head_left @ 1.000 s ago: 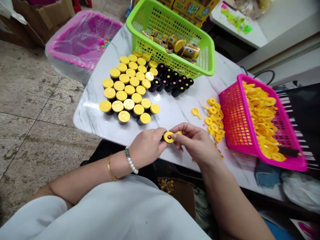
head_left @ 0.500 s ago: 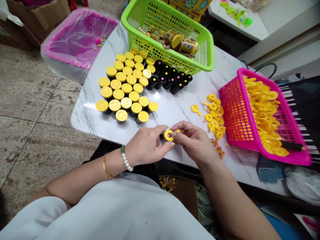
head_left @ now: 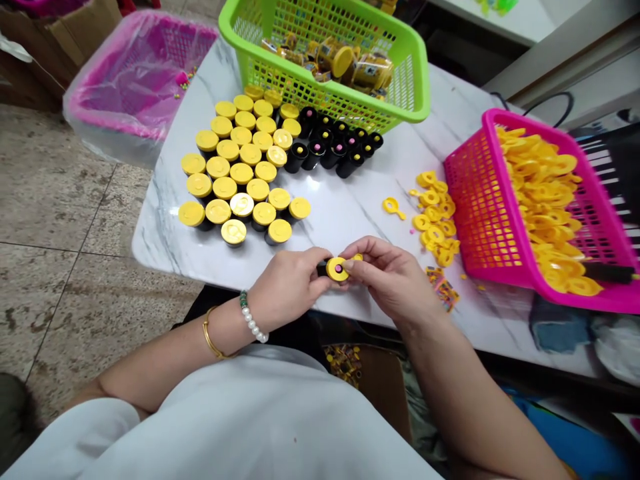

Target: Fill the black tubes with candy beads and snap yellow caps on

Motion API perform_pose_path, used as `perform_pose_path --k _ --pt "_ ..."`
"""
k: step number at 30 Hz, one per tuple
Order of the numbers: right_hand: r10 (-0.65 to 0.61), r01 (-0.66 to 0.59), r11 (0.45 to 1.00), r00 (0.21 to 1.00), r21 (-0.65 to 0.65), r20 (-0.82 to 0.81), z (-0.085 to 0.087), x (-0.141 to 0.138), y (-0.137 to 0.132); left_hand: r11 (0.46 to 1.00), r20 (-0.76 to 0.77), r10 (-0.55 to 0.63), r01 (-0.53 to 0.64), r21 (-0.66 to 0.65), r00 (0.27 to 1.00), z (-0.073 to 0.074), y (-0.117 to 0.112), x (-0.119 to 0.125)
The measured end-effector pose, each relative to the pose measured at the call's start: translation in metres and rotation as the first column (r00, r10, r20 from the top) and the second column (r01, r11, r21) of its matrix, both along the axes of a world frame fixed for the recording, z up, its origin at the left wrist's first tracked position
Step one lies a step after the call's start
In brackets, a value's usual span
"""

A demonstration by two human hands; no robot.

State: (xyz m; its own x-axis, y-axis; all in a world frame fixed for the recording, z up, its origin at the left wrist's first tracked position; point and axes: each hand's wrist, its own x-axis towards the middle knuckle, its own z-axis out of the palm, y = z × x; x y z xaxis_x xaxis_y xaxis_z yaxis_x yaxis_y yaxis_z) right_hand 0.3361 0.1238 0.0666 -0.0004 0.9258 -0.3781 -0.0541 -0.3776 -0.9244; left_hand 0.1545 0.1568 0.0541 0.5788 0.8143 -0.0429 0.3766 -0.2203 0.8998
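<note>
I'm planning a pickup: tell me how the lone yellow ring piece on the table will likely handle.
The yellow ring piece is probably light, being slim with an open middle. Its even outline suggests fairly stiff plastic. Lying flat on the glossy table, it would likely slide rather than roll.

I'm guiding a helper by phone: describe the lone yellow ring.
On the white marbled table, find the pink mesh plastic basket. Left of it lies a heap of yellow plastic rings; further left, the stubby-handled yellow plastic ring lies apart, touching none.
</note>
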Motion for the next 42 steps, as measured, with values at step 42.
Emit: perform_pose_path --k 42 --pt "0.003 -0.056 0.987 0.946 0.153 0.325 0.011 -0.010 -0.007 0.992 0.050 -0.121 0.122 -0.020 0.991 0.007 0.001 -0.005"
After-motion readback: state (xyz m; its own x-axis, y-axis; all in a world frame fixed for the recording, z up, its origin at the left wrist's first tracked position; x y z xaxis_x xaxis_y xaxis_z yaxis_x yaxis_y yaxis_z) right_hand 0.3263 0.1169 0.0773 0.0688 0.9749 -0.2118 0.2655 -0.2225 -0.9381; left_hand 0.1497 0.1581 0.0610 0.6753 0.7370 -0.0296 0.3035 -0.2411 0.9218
